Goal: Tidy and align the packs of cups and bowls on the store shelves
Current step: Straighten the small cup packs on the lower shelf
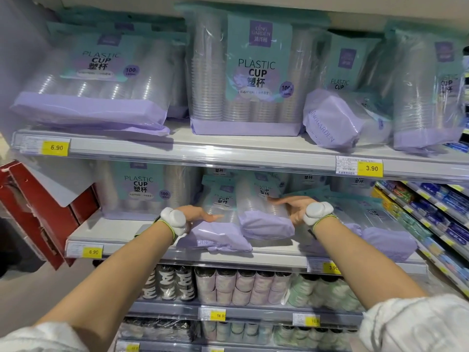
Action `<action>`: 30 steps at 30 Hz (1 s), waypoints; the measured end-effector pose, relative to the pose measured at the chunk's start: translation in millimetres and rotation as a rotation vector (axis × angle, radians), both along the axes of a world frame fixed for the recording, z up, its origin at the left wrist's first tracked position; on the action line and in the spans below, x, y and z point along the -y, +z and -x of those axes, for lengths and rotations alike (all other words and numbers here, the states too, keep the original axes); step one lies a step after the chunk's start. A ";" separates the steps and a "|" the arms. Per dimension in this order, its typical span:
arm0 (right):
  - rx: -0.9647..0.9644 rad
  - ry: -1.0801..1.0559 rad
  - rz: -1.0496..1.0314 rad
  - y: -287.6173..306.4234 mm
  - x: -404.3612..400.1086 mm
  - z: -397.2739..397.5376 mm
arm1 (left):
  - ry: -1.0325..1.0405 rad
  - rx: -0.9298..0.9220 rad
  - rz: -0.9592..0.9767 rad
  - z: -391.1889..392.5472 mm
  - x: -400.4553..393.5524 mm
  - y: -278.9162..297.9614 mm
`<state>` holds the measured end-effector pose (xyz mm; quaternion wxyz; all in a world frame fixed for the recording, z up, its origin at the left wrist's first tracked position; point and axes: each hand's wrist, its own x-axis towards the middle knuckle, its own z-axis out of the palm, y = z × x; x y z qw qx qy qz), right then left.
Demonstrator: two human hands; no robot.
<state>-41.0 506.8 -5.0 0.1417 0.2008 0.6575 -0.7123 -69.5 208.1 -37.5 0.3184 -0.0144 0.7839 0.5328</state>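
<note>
While both hands reach into the middle shelf [157,251], the tidying looks only part done. The left hand [200,214] lies flat and open against the left side of a slumped cup pack [215,232], fingers stretched along its clear film, and the right hand [295,208] is spread open with its palm pressed to the right side of a second tipped pack [264,219]; neither hand is closed round anything, so I judge they are squeezing the two packs together or nudging them straight. Both packs lie tilted, purple bottoms toward the shelf's front edge, the left one touching the right. Left of them on the same shelf a large pack [142,189] stands upright and square, which seems settled. Right of them more small packs [380,229] lie flat and askew, still to be stood up. On the shelf above, the central tall pack [253,72] stands straight, but the pack at its left [96,82] leans back with its base pushed out over the edge, and the small pack at its right [335,118] has fallen on its side, so that row needs work too. The rolls [241,285] on the shelf below the hands look orderly. No bowl packs can be made out here.
</note>
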 end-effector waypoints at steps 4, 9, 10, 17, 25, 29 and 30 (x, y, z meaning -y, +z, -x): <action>0.000 0.025 0.056 4.9 -4.9 -7.6 | 0.030 0.003 0.004 40.6 14.1 -36.3; -0.017 -0.057 0.074 -4.0 -21.6 -12.4 | 0.171 0.025 -0.194 39.9 14.0 -39.7; -0.012 -0.068 0.066 -4.6 -23.9 -14.5 | 0.197 0.023 -0.232 32.5 11.0 -34.3; -0.109 -0.029 0.093 -6.2 -29.1 -18.9 | 0.241 -0.052 -0.274 28.7 -2.9 -45.1; -0.245 0.011 -0.031 -27.2 -43.7 15.2 | 0.353 -0.130 -0.357 11.9 -25.0 -24.5; -0.301 -0.013 -0.028 -36.7 -62.9 41.4 | 0.357 -0.156 -0.370 28.9 -28.1 -13.1; -0.307 -0.041 -0.051 -15.4 -46.9 20.3 | 0.322 -0.173 -0.376 33.4 -27.2 -10.7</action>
